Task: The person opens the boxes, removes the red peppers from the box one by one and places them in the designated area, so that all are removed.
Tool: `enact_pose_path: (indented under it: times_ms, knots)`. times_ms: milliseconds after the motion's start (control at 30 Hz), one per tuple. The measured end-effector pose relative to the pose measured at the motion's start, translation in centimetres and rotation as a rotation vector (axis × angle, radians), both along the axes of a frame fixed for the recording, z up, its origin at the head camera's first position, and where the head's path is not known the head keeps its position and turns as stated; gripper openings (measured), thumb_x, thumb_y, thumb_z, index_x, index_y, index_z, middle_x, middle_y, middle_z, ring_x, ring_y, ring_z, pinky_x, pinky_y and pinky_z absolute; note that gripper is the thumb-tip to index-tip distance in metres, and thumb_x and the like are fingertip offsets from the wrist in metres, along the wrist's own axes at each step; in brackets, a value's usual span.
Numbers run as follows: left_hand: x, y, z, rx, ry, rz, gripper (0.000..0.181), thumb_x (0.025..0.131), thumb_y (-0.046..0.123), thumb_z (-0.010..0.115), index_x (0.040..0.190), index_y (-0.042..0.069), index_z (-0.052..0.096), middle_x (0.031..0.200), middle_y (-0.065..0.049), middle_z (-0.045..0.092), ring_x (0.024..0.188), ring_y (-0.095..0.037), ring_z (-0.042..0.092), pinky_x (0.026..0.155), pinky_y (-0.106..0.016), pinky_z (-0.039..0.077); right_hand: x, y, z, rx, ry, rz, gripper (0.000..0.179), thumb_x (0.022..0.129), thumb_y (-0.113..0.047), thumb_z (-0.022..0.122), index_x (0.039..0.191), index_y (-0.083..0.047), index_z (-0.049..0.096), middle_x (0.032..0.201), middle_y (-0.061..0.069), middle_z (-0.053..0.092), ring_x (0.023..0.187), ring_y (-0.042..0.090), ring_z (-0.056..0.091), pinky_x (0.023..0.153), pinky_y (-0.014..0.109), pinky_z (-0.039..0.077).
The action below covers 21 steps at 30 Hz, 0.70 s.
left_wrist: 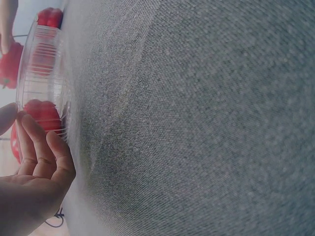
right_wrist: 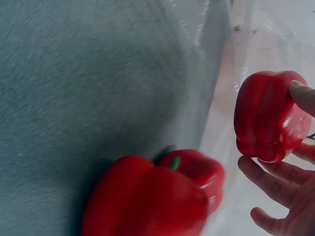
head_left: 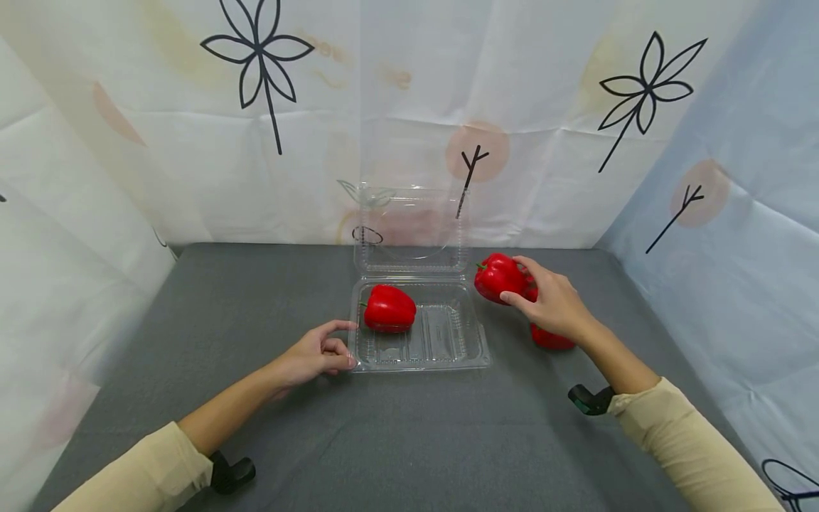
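A clear plastic clamshell container [head_left: 441, 363] lies on the table with its lid [head_left: 412, 263] raised at the back. One red bell pepper [head_left: 389, 309] is on its side in the left part of the tray. My left hand [head_left: 320, 352] pinches the tray's left rim, thumb [left_wrist: 7, 118] and fingertips meeting at the edge in the left wrist view. Lifted off the table, another red bell pepper [right_wrist: 268, 118] is held between the thumb and fingers of my right hand [head_left: 555, 302], just right of the container.
Two more red bell peppers sit on the table below my right hand, the nearer one [right_wrist: 147, 201] partly covering the farther one [right_wrist: 202, 172] in the right wrist view. A grey cloth [head_left: 409, 434] covers the table. Patterned white curtains [head_left: 544, 185] enclose the back and sides.
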<state>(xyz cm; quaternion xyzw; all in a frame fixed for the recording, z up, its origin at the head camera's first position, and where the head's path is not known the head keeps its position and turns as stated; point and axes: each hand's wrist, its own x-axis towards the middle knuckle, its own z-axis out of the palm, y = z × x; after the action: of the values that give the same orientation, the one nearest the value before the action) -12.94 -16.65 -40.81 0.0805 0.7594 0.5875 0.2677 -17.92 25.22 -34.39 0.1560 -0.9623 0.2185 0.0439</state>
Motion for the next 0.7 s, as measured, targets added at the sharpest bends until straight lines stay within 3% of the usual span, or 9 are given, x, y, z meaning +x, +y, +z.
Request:
enact_pose_path:
  times_ms: [467, 700]
  knots:
    - [0.1, -0.1, 0.0, 0.027, 0.011, -0.009, 0.07, 0.09, 0.011, 0.072, 0.148, 0.001, 0.034, 0.085, -0.004, 0.064, 0.082, -0.019, 0.059, 0.079, -0.034, 0.049, -0.5, 1.2, -2.4, 0.09, -0.016, -0.021, 0.068, 0.091, -0.039, 0.069, 0.143, -0.002, 0.045, 0.125, 0.026, 0.062, 0.105, 0.043, 0.062, 0.088, 0.062, 0.048]
    - [0.1, -0.1, -0.1, 0.025, 0.01, -0.011, 0.07, 0.09, 0.011, 0.071, 0.148, 0.001, 0.034, 0.086, -0.004, 0.064, 0.082, -0.019, 0.059, 0.079, -0.034, 0.049, -0.5, 1.3, -3.2, 0.176, -0.025, 0.002, 0.069, 0.09, -0.038, 0.069, 0.142, 0.003, 0.045, 0.126, 0.026, 0.062, 0.107, 0.044, 0.061, 0.1, 0.065, 0.035]
